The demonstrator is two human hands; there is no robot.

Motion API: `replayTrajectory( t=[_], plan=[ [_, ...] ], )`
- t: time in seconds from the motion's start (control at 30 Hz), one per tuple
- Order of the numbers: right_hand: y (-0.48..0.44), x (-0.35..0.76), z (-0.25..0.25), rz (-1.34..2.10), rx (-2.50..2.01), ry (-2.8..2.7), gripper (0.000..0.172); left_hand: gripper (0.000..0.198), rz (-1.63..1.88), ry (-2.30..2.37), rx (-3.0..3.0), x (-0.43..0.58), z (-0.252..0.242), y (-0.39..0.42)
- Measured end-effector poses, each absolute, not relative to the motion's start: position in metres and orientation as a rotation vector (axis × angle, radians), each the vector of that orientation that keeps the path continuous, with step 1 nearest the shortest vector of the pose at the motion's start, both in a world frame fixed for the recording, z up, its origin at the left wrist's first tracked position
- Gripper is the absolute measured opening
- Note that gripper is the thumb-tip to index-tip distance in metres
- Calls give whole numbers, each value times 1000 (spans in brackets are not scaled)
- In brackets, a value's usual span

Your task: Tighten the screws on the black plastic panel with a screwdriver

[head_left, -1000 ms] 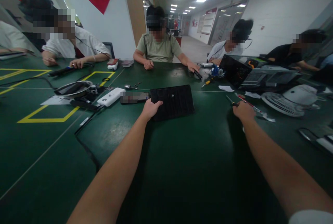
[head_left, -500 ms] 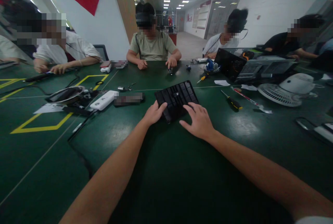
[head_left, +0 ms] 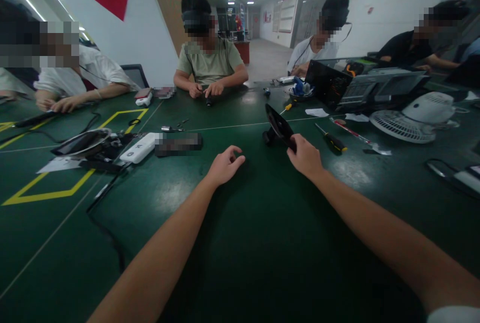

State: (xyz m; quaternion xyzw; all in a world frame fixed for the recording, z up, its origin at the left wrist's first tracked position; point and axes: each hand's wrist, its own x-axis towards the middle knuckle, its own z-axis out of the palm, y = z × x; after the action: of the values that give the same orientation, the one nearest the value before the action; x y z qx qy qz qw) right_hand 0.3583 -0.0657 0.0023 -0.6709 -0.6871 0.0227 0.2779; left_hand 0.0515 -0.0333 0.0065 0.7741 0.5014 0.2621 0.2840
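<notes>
My right hand (head_left: pixel 306 157) grips a black plastic panel (head_left: pixel 279 124) by its near edge. The panel is tilted up and seen almost edge-on, with a dark knob-like part (head_left: pixel 267 137) sticking out on its left side close to the table. What exactly the panel belongs to I cannot tell. My left hand (head_left: pixel 225 165) is apart from it, over the green table (head_left: pixel 240 233), with thumb and fingers curved and separate and nothing between them. Left of that hand lies a dark, partly blurred-out block (head_left: pixel 178 144) beside a white power bank (head_left: pixel 141 148).
To the right lie a yellow-and-black screwdriver (head_left: pixel 332 139), a thin red-and-white strip (head_left: pixel 352 131) and a white fan (head_left: pixel 408 119). Behind them stands an opened computer case (head_left: pixel 378 88). A round dark part with cables (head_left: pixel 84 143) lies left. Several people sit around the table, one person (head_left: pixel 213 63) directly opposite.
The panel has turned from lying nearly flat to a steep tilt and shifted right, held in my right hand. My left hand has let go of it. The person opposite has brought both hands together.
</notes>
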Motion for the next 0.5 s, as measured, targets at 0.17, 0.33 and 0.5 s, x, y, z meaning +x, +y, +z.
replayTrajectory(
  t=[0.17,0.33,0.5],
  plan=[
    [-48,424,-8,-149,-1919,-1691,52,30,693,1344,2066,52,2,-30],
    [-43,458,-9,-26,-2165,-1485,50,27,713,1318,2047,51,2,-28],
    [-44,463,-8,160,-1987,-1137,38,24,765,1297,1990,51,2,-27]
  ],
)
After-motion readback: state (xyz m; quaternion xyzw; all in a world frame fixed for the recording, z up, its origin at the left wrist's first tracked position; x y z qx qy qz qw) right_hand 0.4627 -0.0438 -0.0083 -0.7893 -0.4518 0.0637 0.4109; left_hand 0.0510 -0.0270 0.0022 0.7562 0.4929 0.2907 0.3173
